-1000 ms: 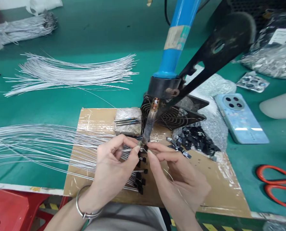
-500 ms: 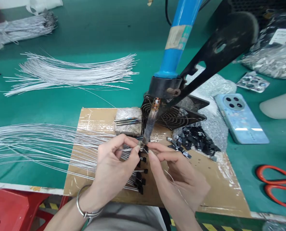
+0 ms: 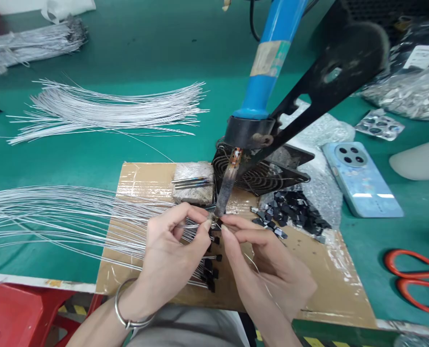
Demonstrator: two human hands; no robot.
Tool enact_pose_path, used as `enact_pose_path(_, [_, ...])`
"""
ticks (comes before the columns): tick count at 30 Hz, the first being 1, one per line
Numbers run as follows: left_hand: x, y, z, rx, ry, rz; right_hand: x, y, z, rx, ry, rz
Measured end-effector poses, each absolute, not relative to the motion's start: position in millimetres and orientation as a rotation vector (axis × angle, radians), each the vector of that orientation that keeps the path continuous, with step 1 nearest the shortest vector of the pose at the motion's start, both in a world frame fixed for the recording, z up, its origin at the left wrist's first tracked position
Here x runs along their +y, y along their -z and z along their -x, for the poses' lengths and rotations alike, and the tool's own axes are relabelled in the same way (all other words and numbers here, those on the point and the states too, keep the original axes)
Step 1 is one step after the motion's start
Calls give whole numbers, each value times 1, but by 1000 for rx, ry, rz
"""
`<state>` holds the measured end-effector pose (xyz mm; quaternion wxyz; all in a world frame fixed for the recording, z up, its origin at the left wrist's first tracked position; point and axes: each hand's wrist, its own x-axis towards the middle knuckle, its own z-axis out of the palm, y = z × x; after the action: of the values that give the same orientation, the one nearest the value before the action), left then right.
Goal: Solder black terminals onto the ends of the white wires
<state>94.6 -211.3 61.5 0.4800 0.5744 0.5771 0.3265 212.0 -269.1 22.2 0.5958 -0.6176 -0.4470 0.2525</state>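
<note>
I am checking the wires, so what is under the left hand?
White wires lead under the left hand, over the cardboard; black end pieces show to its right. The covered stretch cannot be seen.

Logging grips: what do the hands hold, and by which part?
Right hand: thin silvery wire, pinched near its tip. Left hand: pinching something too hidden to identify, held part unclear.

Soldering-iron handle (image 3: 260,94): blue | wires (image 3: 127,212): silvery white | tabletop (image 3: 156,53): green | cardboard (image 3: 319,279): brown | scissors (image 3: 420,275): red-orange

Wires (image 3: 116,110), cardboard (image 3: 330,279) on green table (image 3: 73,165)
</note>
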Motion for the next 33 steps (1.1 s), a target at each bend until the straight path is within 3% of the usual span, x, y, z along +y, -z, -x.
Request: enact_pose_path(33, [-212, -64, -96, 1367, -860, -1475, -267, -24, -219, -1234, -443, 1424])
